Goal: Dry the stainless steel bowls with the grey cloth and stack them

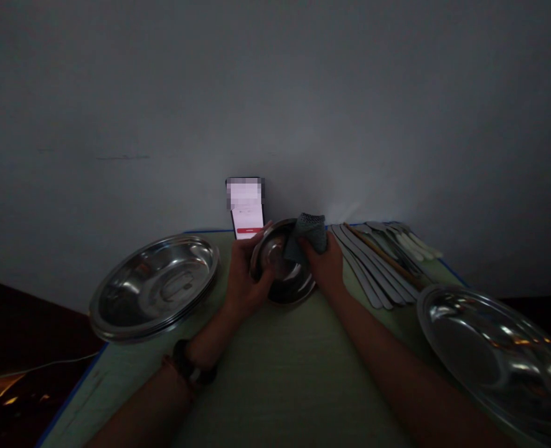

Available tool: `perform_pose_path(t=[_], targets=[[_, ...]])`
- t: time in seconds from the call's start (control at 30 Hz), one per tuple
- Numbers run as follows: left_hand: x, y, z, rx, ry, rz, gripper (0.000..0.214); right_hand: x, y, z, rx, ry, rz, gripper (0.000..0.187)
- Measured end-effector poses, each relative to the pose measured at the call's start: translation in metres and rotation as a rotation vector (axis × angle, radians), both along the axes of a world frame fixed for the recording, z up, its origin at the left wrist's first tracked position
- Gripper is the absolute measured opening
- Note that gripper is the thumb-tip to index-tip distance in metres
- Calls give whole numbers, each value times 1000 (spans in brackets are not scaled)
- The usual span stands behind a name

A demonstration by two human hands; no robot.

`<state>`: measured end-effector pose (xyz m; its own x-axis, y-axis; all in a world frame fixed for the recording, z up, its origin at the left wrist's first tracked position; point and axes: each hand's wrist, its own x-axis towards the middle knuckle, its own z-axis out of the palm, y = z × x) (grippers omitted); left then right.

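Over the table (303,386), left hand (249,274) has fingers gripping bowl (288,274); right hand (327,264), cloth (307,236). Slip possible — smooth metal.

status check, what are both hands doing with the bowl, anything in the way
Left hand gripping metal bowl. Right hand holding cloth at its rim. Nearest obstacle: phone propped behind left hand.

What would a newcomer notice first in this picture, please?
Probably the glowing phone at the far edge of the table, before the grey wall. Next, in the middle, the left hand holds a shiny bowl, the right hand a cloth. Metal basins gleam at both sides.
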<state>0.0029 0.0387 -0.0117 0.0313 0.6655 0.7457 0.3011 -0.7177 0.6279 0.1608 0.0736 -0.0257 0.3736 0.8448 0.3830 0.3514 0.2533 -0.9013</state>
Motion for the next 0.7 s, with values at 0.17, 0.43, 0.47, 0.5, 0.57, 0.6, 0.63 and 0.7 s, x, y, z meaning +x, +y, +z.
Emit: perform_pose_path(t=[0.17, 0.43, 0.47, 0.5, 0.57, 0.6, 0.63, 0.7], targets=[[-1, -2, 1, 39, 59, 81, 52, 0, 0, 1, -3, 1, 1, 32], [-2, -3, 7, 69, 233, 134, 60, 0, -1, 1, -16, 2, 1, 30], [-2, -3, 7, 66, 234, 141, 59, 0, -1, 1, -12, 3, 1, 30], [-3, -2, 6, 68, 232, 144, 58, 0, -1, 1, -8, 5, 1, 30], [-3, -2, 5, 72, 221, 147, 57, 1, 0, 0, -5, 8, 5, 31], [-3, -1, 5, 69, 214, 151, 56, 1, 0, -1, -5, 10, 6, 31], [-3, -1, 4, 66, 203, 155, 56, 1, 1, -2, -1, 14, 5, 33], [-4, -1, 3, 54, 174, 142, 57, 0, 2, -4, 20, 39, 15, 39]])
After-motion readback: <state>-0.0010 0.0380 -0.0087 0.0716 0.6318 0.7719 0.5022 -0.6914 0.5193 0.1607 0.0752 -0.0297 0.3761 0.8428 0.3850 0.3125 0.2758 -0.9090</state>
